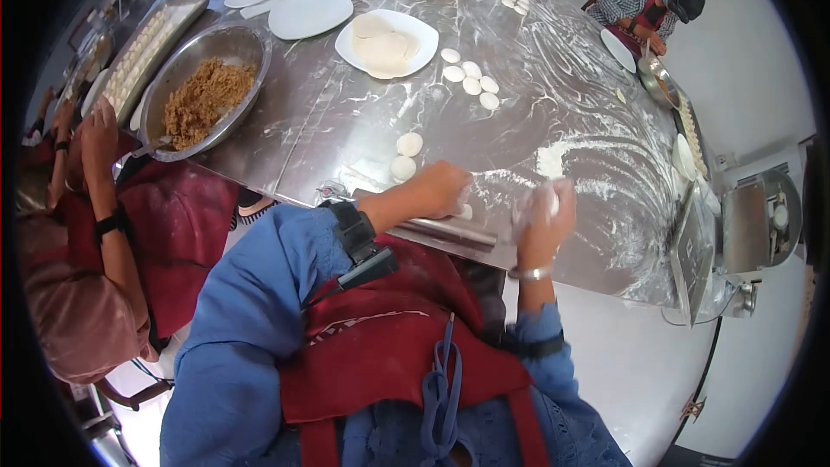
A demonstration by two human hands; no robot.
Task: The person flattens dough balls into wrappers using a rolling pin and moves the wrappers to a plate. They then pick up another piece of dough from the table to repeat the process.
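Observation:
Over the near edge of the steel table [346,134], my left hand [432,192] has its fingers curled in; whatever they hold is hidden. A small piece of dough [465,212] lies just beside and below its fingertips. My right hand [548,220] is raised to the right, dusted with flour and a little blurred. Its fingers are bent around a white, rounded piece that looks like dough [553,201]. A metal rolling pin [454,232] lies along the table edge, below my left hand. Two flattened dough rounds [406,157] sit beyond my left wrist.
Several dough rounds [471,78] lie farther out, near a plate [424,39] of rolled wrappers. At left stand a bowl of brown filling [207,99] and a tray of dumplings [147,47]. Loose flour [553,158] covers the right side. Co-workers [108,233] are at the left and far side.

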